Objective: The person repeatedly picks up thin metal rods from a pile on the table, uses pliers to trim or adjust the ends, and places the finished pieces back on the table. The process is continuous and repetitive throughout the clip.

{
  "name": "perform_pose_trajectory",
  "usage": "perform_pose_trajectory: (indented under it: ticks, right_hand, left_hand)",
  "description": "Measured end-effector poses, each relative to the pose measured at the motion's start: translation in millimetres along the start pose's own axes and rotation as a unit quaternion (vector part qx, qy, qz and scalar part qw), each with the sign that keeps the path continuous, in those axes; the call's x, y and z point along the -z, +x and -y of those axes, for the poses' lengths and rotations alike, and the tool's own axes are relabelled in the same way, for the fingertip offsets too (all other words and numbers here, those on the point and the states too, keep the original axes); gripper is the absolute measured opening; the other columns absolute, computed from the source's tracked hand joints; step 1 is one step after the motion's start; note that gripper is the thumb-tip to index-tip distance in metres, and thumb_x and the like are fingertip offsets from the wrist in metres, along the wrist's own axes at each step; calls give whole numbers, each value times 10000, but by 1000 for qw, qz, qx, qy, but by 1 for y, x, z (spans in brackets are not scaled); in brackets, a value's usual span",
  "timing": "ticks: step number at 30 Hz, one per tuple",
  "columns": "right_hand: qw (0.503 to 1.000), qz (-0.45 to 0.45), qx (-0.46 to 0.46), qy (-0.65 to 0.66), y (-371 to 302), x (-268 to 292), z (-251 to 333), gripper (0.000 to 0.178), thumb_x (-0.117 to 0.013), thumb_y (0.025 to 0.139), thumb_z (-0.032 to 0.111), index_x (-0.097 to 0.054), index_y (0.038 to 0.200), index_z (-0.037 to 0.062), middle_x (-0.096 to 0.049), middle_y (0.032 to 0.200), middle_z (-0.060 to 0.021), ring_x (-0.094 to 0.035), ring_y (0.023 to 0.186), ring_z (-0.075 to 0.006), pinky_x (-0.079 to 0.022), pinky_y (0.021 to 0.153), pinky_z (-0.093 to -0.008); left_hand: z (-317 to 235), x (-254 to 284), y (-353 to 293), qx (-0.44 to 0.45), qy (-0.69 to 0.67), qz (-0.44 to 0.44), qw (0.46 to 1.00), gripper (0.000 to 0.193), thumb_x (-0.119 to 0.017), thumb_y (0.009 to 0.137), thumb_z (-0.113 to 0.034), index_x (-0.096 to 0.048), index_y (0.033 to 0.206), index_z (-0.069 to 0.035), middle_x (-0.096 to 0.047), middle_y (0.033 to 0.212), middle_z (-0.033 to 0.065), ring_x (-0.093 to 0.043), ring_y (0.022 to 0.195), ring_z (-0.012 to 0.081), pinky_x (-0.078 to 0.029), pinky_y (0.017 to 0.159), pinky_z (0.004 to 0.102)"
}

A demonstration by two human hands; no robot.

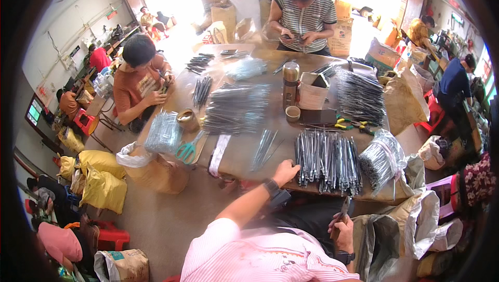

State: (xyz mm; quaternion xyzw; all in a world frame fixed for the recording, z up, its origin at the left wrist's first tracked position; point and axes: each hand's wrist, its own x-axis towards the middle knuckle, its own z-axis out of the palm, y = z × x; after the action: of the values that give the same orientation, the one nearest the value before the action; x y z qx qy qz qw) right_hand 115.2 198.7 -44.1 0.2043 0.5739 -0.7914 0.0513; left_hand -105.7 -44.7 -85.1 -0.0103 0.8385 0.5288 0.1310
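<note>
My left hand (pixel 287 173) rests on the table at the left edge of a pile of thin dark metal-looking strips (pixel 328 160). Its fingers are drawn together, and whatever is between them is too small to make out. Low on the right, by my lap, my right hand (pixel 342 234) is closed round a dark, narrow tool (pixel 343 209) that points up toward the table edge. Its exact kind is unclear. Just right of the strips lies a bundle of similar pieces in clear plastic (pixel 382 160). Several loose thin strips (pixel 265 149) lie left of the pile.
Farther across the table (pixel 234 165) are a large heap of strips (pixel 236 108), a thermos (pixel 290 87), a cup (pixel 292 113), yellow-handled pliers (pixel 343 123) and teal scissors (pixel 188 149). Two people work at the far and left sides. Open sacks (pixel 416 219) stand on my right.
</note>
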Motion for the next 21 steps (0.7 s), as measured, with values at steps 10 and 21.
perform_pose_trajectory:
  ticks: [10, 21]
  right_hand:
    - [998, -15, 31, 51, 8, -2, 18, 263, -465, 687, 24, -526, 943, 19, -574, 664, -97, -545, 501, -182, -456, 454, -286]
    - [972, -58, 57, 221, 24, 50, 15, 231, -515, 741, 72, -536, 969, 45, -542, 818, -68, -521, 675, -172, -450, 572, -290]
  left_hand:
    - [4, 6, 11, 6, -53, 8, 999, 204, -602, 742, -159, -572, 728, 43, -608, 624, 175, -636, 575, 259, -511, 540, 383]
    - [-31, 43, 1, 164, -398, 180, 885, 167, -597, 911, -128, -595, 1037, -19, -604, 877, 36, -599, 790, 134, -488, 661, 231]
